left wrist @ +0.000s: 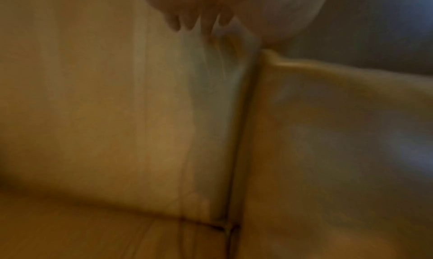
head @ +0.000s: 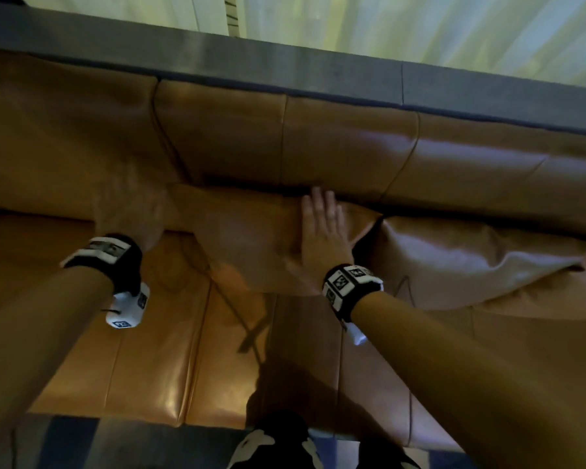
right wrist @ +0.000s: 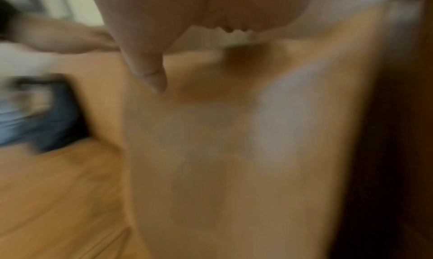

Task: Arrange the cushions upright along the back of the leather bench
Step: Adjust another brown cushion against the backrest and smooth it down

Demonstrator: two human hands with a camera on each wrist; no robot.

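The right hand (head: 322, 228) lay flat, fingers straight, pressing the tan leather cushion (head: 251, 238) directly under its grip toward the counter's backrest (head: 318, 140). The cushion's long axis ran sideways. The left hand (head: 129, 214), beside it, was blurred; its grip could not be told.

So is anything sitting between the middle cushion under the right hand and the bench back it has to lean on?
Nothing visible does. The right hand lies flat on the middle cushion, whose top edge already reaches the bench back. The neighbouring cushion sits beside it to the right, not behind. The left hand is too blurred to judge.
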